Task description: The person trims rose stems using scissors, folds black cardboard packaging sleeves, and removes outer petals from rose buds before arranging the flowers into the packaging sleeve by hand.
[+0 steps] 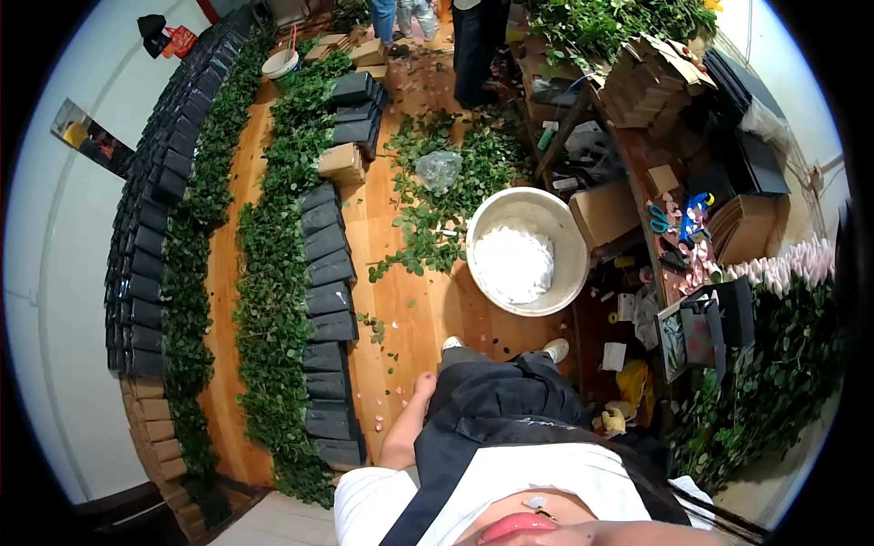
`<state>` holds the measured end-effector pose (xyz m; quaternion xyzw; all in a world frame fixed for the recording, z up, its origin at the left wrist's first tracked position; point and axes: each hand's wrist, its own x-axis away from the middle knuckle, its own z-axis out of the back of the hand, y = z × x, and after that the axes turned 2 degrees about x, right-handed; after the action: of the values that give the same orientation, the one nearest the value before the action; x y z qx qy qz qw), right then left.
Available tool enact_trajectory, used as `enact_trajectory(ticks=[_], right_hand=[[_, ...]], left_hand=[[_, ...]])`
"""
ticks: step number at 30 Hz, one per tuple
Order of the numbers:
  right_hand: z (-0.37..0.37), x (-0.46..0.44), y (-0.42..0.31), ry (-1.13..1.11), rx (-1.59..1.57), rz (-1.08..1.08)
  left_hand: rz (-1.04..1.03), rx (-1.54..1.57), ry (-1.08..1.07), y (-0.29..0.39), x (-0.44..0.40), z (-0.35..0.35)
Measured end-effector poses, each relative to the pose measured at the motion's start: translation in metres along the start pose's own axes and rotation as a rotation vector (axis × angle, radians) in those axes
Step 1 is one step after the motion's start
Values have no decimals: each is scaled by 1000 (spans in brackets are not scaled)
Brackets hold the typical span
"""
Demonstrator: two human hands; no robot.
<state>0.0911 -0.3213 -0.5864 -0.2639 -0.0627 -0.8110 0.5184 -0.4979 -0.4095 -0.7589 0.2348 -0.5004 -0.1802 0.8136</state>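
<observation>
My left hand (425,384) hangs beside my dark apron (505,400), above the wooden floor. It appears to hold nothing large, but its fingers are too small and turned away to make out. My right hand does not show. In front of my white shoes (557,349) stands a large pale tub (476,273) with a heap of white pieces (514,264) inside. Left of my hand runs a row of dark wrapped flower bundles (332,387), their green leafy stems (273,364) pointing left.
More dark-wrapped bundles (150,264) line the left wall. Cut leaves (455,146) and a clear plastic bag (439,171) lie on the floor ahead. The right-hand bench holds scissors (657,218), a blue tape dispenser (696,216) and cardboard. Pink roses (792,264) stand at right. Other people (480,45) stand ahead.
</observation>
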Motion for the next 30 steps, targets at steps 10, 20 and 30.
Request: enact_trajectory(ticks=[10, 20, 30], right_hand=[[-6, 2, 0, 0, -7, 57], [7, 0, -21, -37, -48, 57], [-5, -27, -19, -196, -63, 12]], left_hand=[[20, 55, 6, 14, 6, 5], [23, 9, 0, -15, 1, -5], [73, 88, -16, -16, -10, -4]])
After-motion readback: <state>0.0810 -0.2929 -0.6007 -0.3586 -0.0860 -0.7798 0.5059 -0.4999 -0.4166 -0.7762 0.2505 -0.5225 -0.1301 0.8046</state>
